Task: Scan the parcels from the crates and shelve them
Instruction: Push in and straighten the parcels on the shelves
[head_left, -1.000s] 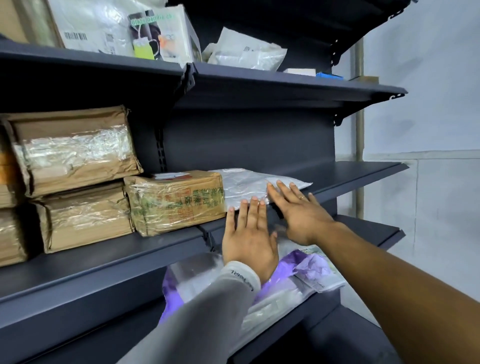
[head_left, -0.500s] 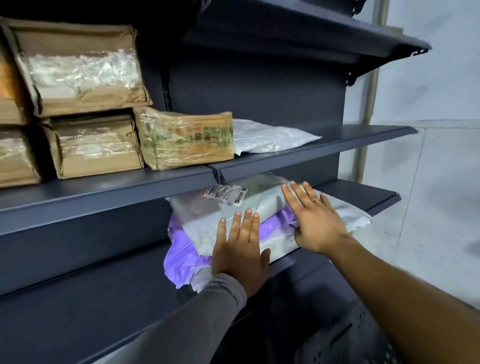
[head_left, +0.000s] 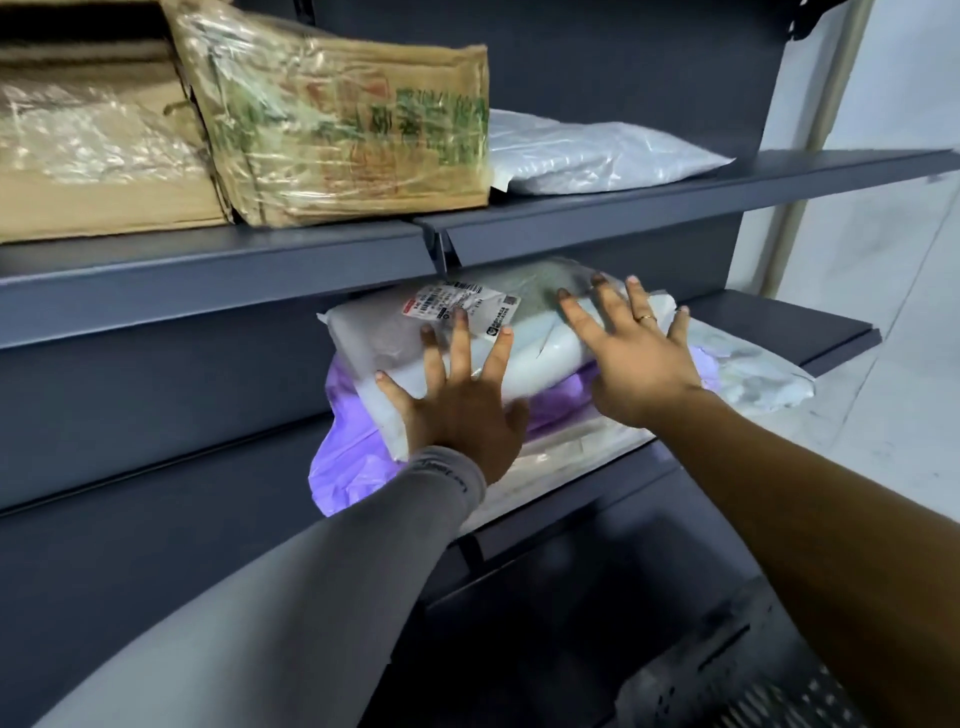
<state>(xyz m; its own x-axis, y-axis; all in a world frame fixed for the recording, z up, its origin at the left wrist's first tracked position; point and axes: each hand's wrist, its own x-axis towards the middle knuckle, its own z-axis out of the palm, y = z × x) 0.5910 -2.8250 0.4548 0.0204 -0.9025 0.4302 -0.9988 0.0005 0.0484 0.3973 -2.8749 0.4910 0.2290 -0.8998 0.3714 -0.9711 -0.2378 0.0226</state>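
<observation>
Dark grey metal shelving fills the view, with a pale wall and floor off to the right. On the lower shelf (head_left: 810, 332), near its front edge, a white poly-bag parcel (head_left: 524, 364) lies on top of a purple bag (head_left: 353, 457) and another pale plastic parcel (head_left: 753, 374) that reaches toward the shelf's right end. My left hand (head_left: 457, 410), in a grey sleeve (head_left: 322, 571), presses flat on the white parcel's near left part, fingers straight and spread, fingertips just below its printed shipping label (head_left: 462, 306). My right hand (head_left: 639, 364), bare-armed and wearing a ring (head_left: 645, 318), lies flat on the parcel's right part, fingers spread too. Neither hand grips anything. On the upper shelf (head_left: 675, 202), a taped cardboard box (head_left: 343, 130) sits at the front edge, another taped box (head_left: 88, 156) touching it on the left, a white padded bag (head_left: 592, 150) just beside it on the right
</observation>
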